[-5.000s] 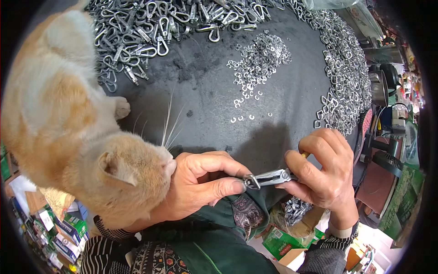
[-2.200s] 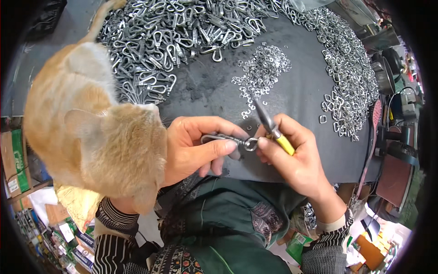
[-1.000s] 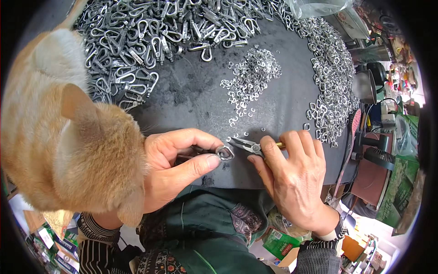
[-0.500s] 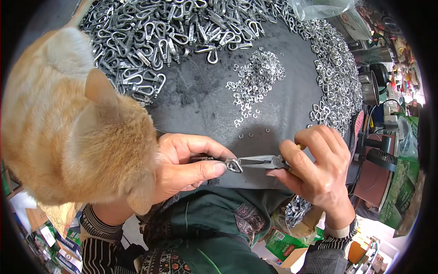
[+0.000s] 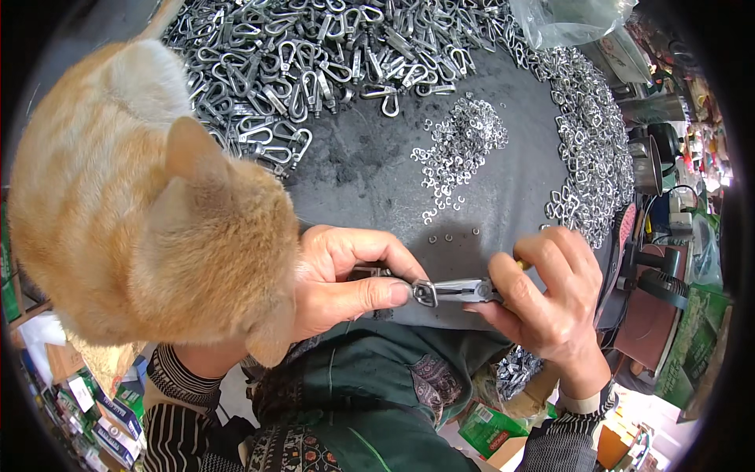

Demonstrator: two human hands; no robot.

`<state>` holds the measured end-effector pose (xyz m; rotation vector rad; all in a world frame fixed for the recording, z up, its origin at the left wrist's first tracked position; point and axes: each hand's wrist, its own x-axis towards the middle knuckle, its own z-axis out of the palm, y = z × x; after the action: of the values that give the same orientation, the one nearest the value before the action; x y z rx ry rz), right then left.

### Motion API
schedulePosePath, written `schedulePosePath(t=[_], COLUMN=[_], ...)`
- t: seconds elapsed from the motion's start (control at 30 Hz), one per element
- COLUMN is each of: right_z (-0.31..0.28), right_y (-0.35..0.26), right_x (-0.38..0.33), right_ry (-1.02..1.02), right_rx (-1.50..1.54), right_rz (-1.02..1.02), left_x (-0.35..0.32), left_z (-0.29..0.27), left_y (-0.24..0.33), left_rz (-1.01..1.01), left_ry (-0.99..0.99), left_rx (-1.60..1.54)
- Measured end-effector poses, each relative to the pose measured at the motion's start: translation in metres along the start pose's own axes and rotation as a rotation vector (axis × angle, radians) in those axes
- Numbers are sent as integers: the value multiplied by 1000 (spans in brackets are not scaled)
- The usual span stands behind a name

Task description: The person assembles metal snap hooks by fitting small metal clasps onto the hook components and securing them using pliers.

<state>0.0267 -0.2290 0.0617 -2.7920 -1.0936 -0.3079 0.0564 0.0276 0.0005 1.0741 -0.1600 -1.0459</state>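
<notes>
An orange and white cat (image 5: 149, 228) sits at the far left on the dark surface (image 5: 362, 169), its head pressed against the person's left wrist. Just right of it, the left hand (image 5: 346, 279) has its grip closed on a small metal link (image 5: 425, 293), thumb and forefinger pinching it just above the near edge of the surface. The pliers (image 5: 464, 290) meet that link from the right, their nose closed on it, and the right hand (image 5: 546, 295) has its grip wrapped shut around the handles.

To do this well, the left fingers should probably hold the link steady and level while the pliers squeeze squarely, with the fingertip kept out of the nose; the cat's nudging could upset the hold.

Behind the hands, a large heap of snap hooks (image 5: 314, 63) covers the back left of the surface, a small pile of little rings (image 5: 460, 149) lies in the middle, and a band of joined links (image 5: 586, 141) runs along the right. A clear plastic bag (image 5: 570, 20) rests at the top right; its contents cannot be made out.
</notes>
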Motion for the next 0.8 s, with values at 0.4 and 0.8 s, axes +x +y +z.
schedulePosePath(t=[0.4,0.8], right_z=[3,34], right_y=[-25,22], right_x=[-65,-62], right_ry=[-127,152], right_rx=[286,484], right_rz=[376,810], left_x=[-1,2], left_z=[12,17], left_y=[1,-2], left_rz=[66,198], left_ry=[248,187], left_rx=[278,418])
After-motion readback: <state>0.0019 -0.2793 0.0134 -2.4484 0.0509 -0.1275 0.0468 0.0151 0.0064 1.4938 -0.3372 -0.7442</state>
